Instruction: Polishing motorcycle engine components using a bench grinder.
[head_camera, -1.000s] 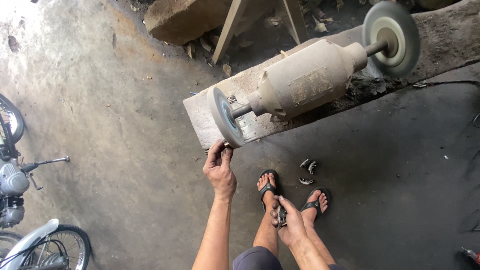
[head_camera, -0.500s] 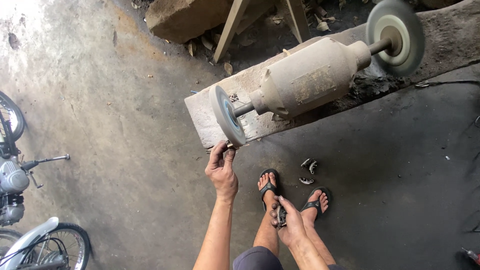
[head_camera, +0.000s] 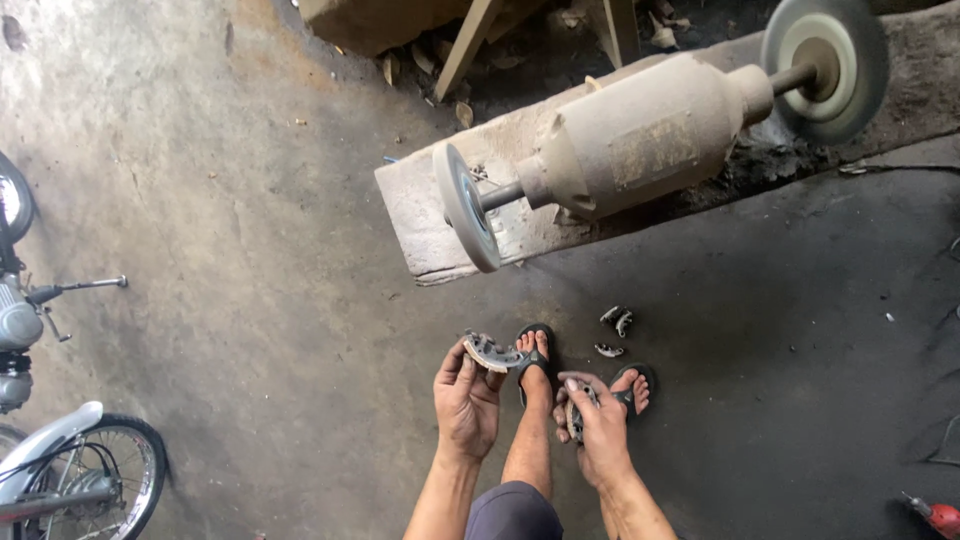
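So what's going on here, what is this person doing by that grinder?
A person in sandals stands at a dusty double-wheel bench grinder mounted on a worn wooden bench. The left hand holds a curved metal piece just below the near grinding wheel, not touching it. The right hand grips a second curved piece lower down. A few similar small pieces lie on the concrete floor by the feet. A motorbike is parked at the left.
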